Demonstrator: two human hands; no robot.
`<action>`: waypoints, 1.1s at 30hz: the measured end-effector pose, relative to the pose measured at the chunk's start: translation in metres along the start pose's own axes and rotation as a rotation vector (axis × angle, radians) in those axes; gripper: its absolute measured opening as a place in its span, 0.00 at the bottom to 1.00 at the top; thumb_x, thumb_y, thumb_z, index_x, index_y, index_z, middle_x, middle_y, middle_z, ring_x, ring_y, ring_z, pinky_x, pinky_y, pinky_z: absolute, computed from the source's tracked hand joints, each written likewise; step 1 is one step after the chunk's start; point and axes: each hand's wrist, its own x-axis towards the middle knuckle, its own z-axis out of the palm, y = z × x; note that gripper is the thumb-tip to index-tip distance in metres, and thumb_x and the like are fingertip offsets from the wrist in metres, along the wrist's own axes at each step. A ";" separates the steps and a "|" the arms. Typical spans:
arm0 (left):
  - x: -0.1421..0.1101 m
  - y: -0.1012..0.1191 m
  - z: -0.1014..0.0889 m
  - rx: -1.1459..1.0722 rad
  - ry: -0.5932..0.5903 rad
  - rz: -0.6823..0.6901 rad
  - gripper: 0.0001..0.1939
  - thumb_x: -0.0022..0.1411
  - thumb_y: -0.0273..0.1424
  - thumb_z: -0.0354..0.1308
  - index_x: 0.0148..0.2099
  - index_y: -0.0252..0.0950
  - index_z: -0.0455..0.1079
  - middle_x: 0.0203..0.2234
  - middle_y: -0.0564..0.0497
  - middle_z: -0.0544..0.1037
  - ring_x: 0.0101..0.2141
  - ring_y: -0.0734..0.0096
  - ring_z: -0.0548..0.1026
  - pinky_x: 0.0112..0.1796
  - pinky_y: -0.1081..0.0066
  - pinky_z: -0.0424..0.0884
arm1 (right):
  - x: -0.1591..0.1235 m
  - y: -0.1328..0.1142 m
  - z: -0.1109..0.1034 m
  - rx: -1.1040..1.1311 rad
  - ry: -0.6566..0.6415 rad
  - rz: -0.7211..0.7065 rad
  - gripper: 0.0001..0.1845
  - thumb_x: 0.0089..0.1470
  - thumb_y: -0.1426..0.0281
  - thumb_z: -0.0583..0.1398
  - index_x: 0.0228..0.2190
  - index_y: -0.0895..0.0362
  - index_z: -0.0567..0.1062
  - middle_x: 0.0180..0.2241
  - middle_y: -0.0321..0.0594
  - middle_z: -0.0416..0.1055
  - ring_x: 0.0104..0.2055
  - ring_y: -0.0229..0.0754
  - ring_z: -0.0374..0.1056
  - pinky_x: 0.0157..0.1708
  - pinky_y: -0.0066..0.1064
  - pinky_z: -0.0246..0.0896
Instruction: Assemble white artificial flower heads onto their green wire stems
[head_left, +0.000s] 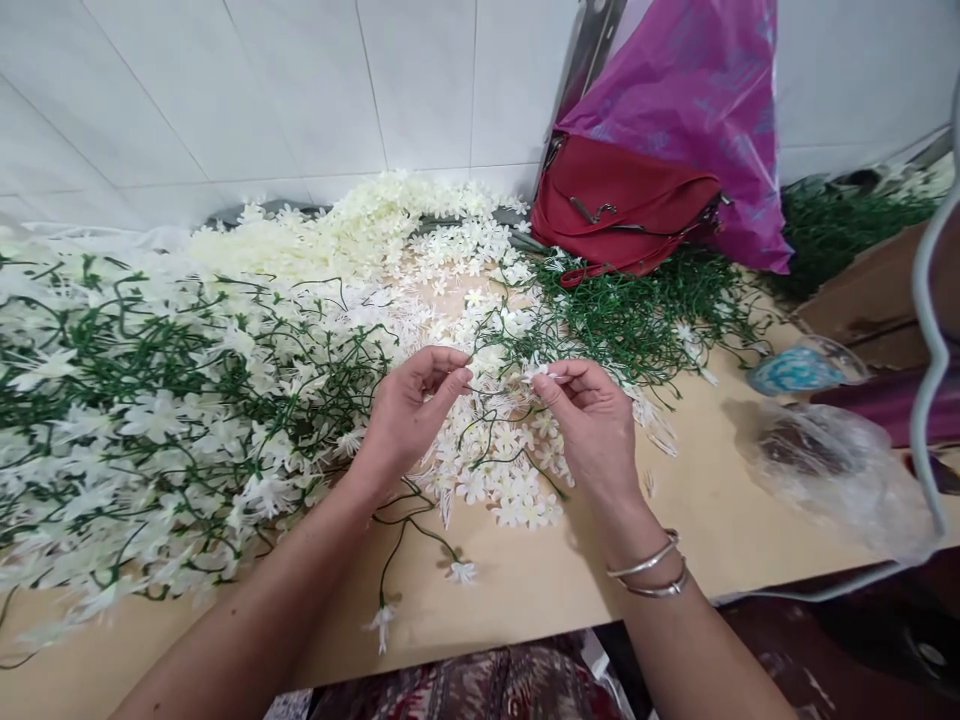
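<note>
My left hand (411,408) is closed in a pinch over the loose blossoms, and whatever lies between its thumb and fingertips is too small to make out. In a pinch too, my right hand (598,425) grips a small white artificial flower piece (538,373) by its end. The two sets of fingertips are a short way apart. Below them lies a spread of white artificial blossoms (517,440) with thin green stems among them. On the left a large heap of green-stemmed white artificial flowers (165,400) reaches close to my left forearm.
Cream blossoms (360,225) are piled along the tiled wall. A red handbag (622,205) leans against a purple plastic bag (690,100), with green stems (630,320) in front. Clear plastic bags (832,460) and a white cable (926,320) are on the right of the table (525,590).
</note>
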 end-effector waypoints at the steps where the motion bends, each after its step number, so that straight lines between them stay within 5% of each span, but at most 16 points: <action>1: 0.000 -0.002 0.001 -0.045 -0.005 -0.014 0.11 0.68 0.38 0.64 0.46 0.37 0.75 0.34 0.50 0.81 0.34 0.70 0.80 0.38 0.69 0.76 | 0.001 0.001 0.000 0.017 -0.019 0.016 0.12 0.49 0.62 0.74 0.34 0.53 0.80 0.29 0.33 0.73 0.33 0.39 0.69 0.35 0.32 0.66; 6: -0.003 -0.003 0.003 -0.100 -0.083 -0.035 0.09 0.68 0.37 0.64 0.39 0.37 0.74 0.28 0.53 0.78 0.31 0.72 0.76 0.36 0.71 0.72 | 0.003 0.003 0.000 0.178 -0.145 0.145 0.19 0.46 0.54 0.75 0.33 0.51 0.79 0.28 0.34 0.77 0.33 0.43 0.74 0.40 0.38 0.72; 13: -0.008 -0.005 0.006 -0.146 -0.157 -0.046 0.07 0.68 0.35 0.65 0.44 0.37 0.76 0.32 0.51 0.81 0.34 0.69 0.80 0.40 0.68 0.75 | 0.001 -0.006 -0.001 0.342 -0.248 0.287 0.19 0.43 0.56 0.77 0.32 0.49 0.77 0.29 0.31 0.75 0.33 0.40 0.71 0.40 0.36 0.72; 20: -0.010 -0.009 0.003 -0.063 -0.225 -0.006 0.07 0.70 0.35 0.63 0.45 0.37 0.76 0.33 0.50 0.81 0.35 0.68 0.79 0.40 0.68 0.74 | 0.000 -0.006 0.002 0.345 -0.234 0.283 0.17 0.44 0.57 0.77 0.31 0.49 0.78 0.45 0.36 0.80 0.42 0.42 0.75 0.49 0.41 0.74; 33: -0.014 0.001 0.005 0.197 -0.186 0.115 0.06 0.73 0.33 0.61 0.42 0.38 0.77 0.34 0.53 0.82 0.36 0.72 0.77 0.40 0.71 0.69 | -0.010 -0.009 0.011 0.327 -0.287 0.337 0.13 0.44 0.59 0.79 0.28 0.49 0.83 0.32 0.34 0.81 0.35 0.39 0.75 0.43 0.32 0.71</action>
